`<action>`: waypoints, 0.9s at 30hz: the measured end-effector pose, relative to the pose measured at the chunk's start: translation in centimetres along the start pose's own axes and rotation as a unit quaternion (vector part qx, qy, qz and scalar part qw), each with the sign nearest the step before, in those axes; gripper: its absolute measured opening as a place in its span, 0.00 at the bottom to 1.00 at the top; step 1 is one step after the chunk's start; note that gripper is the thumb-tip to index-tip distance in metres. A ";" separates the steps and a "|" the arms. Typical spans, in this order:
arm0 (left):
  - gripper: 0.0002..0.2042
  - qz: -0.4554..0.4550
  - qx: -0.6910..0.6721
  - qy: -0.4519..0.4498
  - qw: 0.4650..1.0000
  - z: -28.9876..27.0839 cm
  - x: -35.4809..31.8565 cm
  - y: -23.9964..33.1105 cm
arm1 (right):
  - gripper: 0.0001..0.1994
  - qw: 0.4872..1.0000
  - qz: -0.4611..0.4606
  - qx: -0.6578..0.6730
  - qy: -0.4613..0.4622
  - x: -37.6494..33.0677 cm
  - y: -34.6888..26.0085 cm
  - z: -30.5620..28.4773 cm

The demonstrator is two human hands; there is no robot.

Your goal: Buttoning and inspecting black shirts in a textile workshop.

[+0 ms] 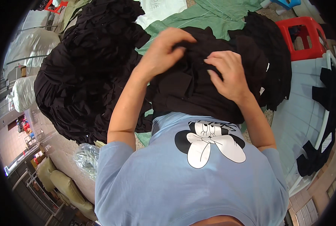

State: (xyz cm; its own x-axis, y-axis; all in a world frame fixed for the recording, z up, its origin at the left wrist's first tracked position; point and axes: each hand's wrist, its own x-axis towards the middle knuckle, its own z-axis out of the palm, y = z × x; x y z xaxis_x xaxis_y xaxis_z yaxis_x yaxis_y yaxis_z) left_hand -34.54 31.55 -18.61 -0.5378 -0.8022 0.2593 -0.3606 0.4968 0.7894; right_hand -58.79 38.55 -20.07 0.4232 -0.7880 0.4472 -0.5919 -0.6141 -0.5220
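Black cloth garments (209,94) lie bunched across my lap, with folds and loose edges in the middle. Over their far left part hovers my left hand (166,51), its fingers curved and the thumb held apart. My right hand (228,73) is above the right side of the same cloth, fingers bent and thumb spread away from them. Nothing shows between the fingers of either hand; whether the fingertips touch the cloth I cannot tell.
A big heap of black garments (81,75) rises at my left. Another black stack (273,60) lies at right, beside a red plastic stool (302,37). Green sheeting (198,17) spreads beyond. Black pieces (315,156) lie on a pale surface (296,109) at far right.
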 end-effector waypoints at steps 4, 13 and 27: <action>0.13 0.113 0.115 -0.109 0.981 3.0 2.0 -2.8 | 0.05 0.988 -0.058 -0.144 -0.006 1.2 0.2 3.4; 0.07 0.095 0.110 -0.210 0.967 4.6 2.2 -3.9 | 0.06 0.993 0.041 0.090 0.067 -1.0 2.6 3.9; 0.07 -0.045 -0.046 -0.114 0.991 3.7 2.3 -1.1 | 0.07 0.962 0.206 0.125 0.124 0.7 2.5 4.3</action>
State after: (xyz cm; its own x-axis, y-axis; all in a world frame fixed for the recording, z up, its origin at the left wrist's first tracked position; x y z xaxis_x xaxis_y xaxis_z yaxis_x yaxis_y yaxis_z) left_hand -38.19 30.40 -20.99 -0.6685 -0.7411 0.0620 -0.3489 0.3861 0.8539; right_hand -57.05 36.29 -24.23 -0.0076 -0.9515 0.3076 -0.4769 -0.2669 -0.8374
